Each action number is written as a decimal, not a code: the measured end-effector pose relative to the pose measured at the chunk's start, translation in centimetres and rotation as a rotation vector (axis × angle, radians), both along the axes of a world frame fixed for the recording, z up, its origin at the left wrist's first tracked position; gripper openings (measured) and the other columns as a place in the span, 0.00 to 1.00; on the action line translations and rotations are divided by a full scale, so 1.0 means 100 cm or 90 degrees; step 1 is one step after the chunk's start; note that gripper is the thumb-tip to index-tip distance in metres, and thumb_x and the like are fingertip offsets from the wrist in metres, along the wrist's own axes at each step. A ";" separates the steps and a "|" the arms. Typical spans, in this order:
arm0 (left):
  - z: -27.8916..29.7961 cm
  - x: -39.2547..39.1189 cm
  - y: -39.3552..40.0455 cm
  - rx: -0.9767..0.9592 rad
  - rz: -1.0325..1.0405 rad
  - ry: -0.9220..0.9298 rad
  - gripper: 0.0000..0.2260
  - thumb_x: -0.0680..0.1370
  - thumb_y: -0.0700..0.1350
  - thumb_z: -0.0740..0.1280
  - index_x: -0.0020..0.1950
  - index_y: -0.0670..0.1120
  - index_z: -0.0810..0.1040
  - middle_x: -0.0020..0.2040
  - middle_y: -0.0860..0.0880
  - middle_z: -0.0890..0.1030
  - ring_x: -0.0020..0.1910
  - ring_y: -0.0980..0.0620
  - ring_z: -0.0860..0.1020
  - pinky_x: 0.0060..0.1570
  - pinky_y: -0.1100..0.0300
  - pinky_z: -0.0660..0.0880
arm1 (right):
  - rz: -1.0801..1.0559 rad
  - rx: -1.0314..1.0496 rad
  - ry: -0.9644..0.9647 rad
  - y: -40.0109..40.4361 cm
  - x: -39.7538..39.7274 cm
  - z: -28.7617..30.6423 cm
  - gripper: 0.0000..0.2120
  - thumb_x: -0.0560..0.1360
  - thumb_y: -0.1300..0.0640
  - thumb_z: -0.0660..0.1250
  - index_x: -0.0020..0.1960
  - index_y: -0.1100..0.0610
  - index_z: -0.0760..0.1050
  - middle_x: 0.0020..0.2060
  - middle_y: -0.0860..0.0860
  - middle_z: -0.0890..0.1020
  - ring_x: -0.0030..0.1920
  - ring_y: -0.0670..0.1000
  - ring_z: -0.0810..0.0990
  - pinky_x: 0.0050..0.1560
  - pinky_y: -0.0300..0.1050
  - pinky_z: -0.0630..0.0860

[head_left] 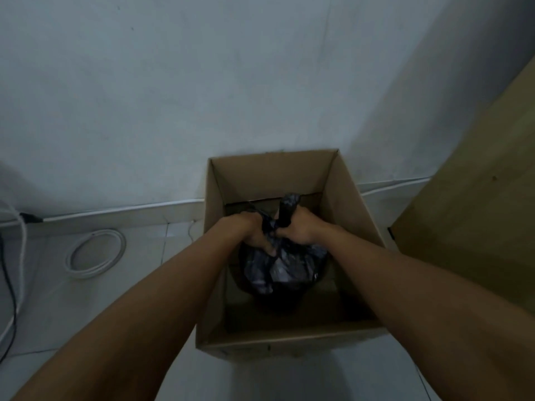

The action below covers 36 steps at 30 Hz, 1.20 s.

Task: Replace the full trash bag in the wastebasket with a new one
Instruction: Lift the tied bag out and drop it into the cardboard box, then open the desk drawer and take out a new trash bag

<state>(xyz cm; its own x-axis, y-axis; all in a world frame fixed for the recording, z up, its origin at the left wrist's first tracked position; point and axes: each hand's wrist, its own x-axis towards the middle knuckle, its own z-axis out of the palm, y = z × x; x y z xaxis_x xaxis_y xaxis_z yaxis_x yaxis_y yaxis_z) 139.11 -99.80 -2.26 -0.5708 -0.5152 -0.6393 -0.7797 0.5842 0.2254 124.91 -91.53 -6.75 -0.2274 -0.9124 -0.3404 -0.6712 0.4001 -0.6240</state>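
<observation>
An open cardboard box (351, 204) stands on the floor against the wall and serves as the wastebasket. Inside it sits a full black trash bag (285, 272), bunched at its top. My left hand (254, 230) grips the gathered plastic on the left side of the neck. My right hand (299, 228) is closed around the twisted neck, whose dark tail (288, 208) sticks up above my fingers. Both forearms reach down into the box from the near side. The bag's lower part is in shadow.
A coiled white cable (95, 257) lies on the tiled floor left of the box, with a black cord (7, 285) at the far left edge. A wooden panel (477, 204) stands close on the right. The white wall (173, 96) is directly behind the box.
</observation>
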 end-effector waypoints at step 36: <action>0.671 0.034 0.139 -0.129 0.137 0.234 0.14 0.82 0.52 0.64 0.66 0.50 0.76 0.69 0.47 0.78 0.67 0.45 0.75 0.65 0.48 0.75 | -0.223 -0.104 -0.169 0.158 0.019 0.695 0.21 0.80 0.54 0.69 0.72 0.48 0.69 0.55 0.53 0.82 0.52 0.53 0.82 0.49 0.48 0.80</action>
<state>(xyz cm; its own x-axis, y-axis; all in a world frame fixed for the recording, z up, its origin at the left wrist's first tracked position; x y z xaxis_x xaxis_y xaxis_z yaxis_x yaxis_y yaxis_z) 142.52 -85.86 64.85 -0.6067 -0.7405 -0.2891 -0.7780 0.4785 0.4071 126.85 -75.70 62.73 -0.4554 -0.8430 -0.2863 -0.3221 0.4557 -0.8298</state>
